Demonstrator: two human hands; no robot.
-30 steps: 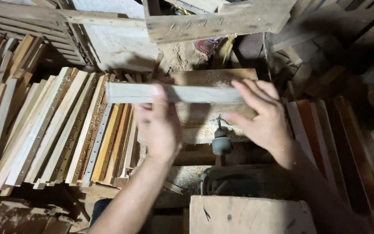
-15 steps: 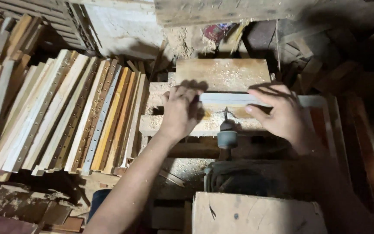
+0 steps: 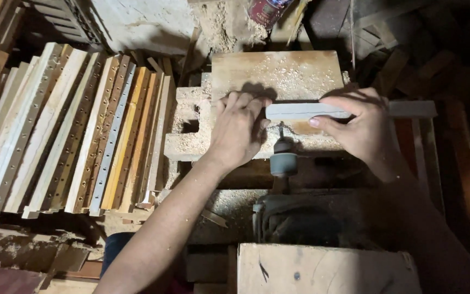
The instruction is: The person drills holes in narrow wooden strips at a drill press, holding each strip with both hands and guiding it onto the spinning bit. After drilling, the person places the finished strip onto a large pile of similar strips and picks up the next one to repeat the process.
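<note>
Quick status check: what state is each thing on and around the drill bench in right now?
left hand: pressing the wooden slat flat
right hand: gripping the slat from the near edge
wooden slat: lying crosswise, against the drill bit
drill chuck: pointing at the slat; spinning cannot be told
work block: covered in sawdust
drilled slats: stacked leaning, holes showing

Single head view, looking steeply down from above, close over sawdust-strewn work block (image 3: 276,76); forearms enter from bottom edge; stacked wooden slats (image 3: 72,130) fill left side.
</note>
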